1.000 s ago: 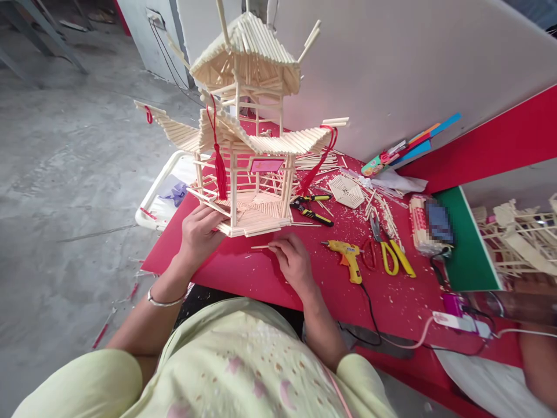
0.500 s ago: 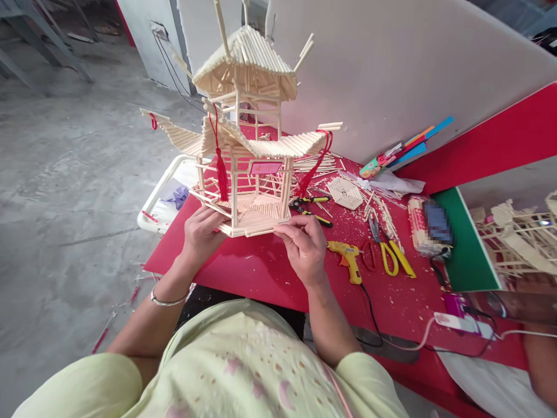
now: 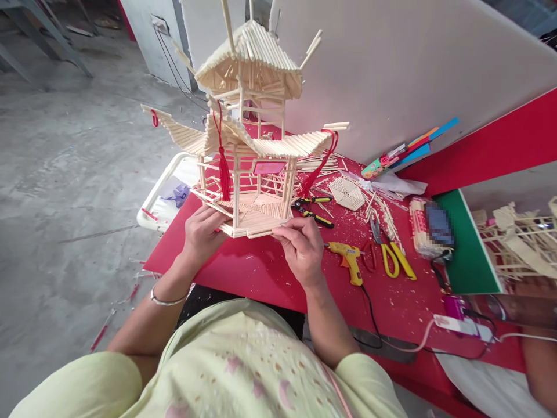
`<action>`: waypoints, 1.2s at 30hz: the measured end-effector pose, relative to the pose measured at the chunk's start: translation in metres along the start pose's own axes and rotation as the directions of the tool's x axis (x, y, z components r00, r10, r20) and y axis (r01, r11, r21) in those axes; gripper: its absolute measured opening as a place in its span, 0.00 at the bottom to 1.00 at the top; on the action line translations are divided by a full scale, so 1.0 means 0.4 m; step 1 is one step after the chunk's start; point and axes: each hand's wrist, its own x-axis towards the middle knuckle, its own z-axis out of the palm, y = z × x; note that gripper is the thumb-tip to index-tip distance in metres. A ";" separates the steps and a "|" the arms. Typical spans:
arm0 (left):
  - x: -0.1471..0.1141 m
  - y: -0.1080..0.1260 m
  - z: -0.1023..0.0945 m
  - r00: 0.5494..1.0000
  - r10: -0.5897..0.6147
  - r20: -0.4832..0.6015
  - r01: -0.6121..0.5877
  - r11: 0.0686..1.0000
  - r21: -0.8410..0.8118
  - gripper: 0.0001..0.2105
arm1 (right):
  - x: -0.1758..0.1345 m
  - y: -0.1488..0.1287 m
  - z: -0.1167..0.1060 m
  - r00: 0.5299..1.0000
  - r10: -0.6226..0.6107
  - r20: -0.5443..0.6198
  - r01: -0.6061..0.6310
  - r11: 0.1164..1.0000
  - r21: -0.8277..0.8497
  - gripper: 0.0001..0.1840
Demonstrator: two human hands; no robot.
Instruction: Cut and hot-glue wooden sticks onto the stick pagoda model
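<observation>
A pavilion model (image 3: 282,146) built of thin wooden sticks stands upright before me, with two tiers of roof, red tassels (image 3: 224,177) and a small pink plaque (image 3: 268,168). My left hand (image 3: 203,232) is closed around the left side of its base, the fingertips hidden beneath the floor. At the front edge of the base, my right hand (image 3: 302,249) pinches the right end of a short wooden stick (image 3: 260,234) lying along that edge. Whether this stick is fixed there I cannot tell.
Right of the model on the red table (image 3: 256,273) lie a yellow glue gun (image 3: 350,258), yellow-handled scissors (image 3: 389,258), cutters (image 3: 314,210), a hexagonal stick panel (image 3: 347,193) and loose sticks. A power strip (image 3: 463,326) with cords and another person's arm (image 3: 539,360) are farther right.
The model's upper part appears slightly farther right in the view. My right hand has shifted a little left along the front edge, still pinching; my left hand keeps its hold.
</observation>
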 end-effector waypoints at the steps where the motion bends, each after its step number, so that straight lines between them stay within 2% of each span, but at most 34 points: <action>1: 0.000 0.000 0.000 1.000 0.015 -0.007 -0.015 1.000 -0.002 0.06 | 0.000 0.000 0.000 1.000 -0.010 -0.006 0.010 1.000 0.002 0.09; 9: 0.000 -0.002 0.004 0.997 0.068 -0.032 -0.068 0.998 -0.012 0.05 | 0.006 -0.003 0.000 0.995 -0.081 -0.057 0.080 0.997 -0.022 0.08; 17: 0.000 -0.005 0.005 0.999 0.041 -0.016 -0.041 0.999 0.001 0.05 | 0.009 -0.001 0.001 0.994 -0.090 -0.064 0.088 0.996 -0.032 0.07; 25: 0.001 -0.006 0.005 0.993 0.111 -0.042 -0.111 0.994 -0.003 0.04 | 0.011 -0.004 -0.001 0.989 -0.125 -0.077 0.123 0.992 -0.033 0.10; 36: 0.001 -0.002 0.005 0.996 0.082 -0.034 -0.082 0.997 0.002 0.05 | 0.014 -0.004 -0.005 0.990 -0.128 -0.061 0.126 0.991 -0.039 0.10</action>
